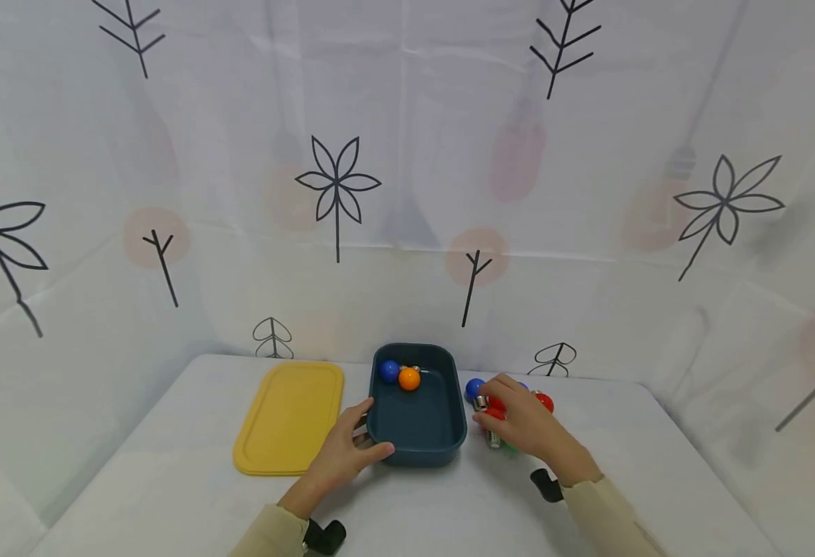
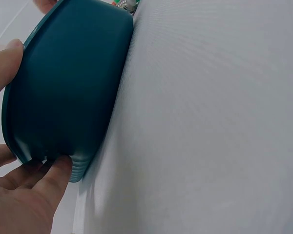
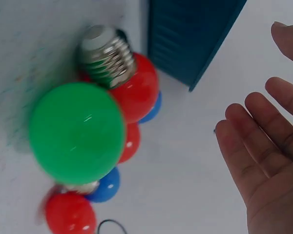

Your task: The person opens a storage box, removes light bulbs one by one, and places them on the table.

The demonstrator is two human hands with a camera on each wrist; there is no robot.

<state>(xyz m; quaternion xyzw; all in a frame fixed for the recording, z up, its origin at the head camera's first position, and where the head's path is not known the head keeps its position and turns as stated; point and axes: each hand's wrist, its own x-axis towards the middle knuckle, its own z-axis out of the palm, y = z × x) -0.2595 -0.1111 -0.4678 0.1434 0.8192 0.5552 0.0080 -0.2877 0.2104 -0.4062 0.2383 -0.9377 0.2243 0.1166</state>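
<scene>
A dark teal plastic bin stands on the white table with a blue light bulb and an orange light bulb at its far left. My left hand grips its near left corner, thumb at the front rim and fingers against the left side. To the right of the bin lies a cluster of colored bulbs with metal screw bases. My right hand hovers over them with relaxed fingers and an empty palm. A green bulb, a red bulb and a blue bulb show in the right wrist view.
Left of the bin a yellow rectangular lid lies flat on the table. A white cloth backdrop with drawn plants rises behind the table's far edge.
</scene>
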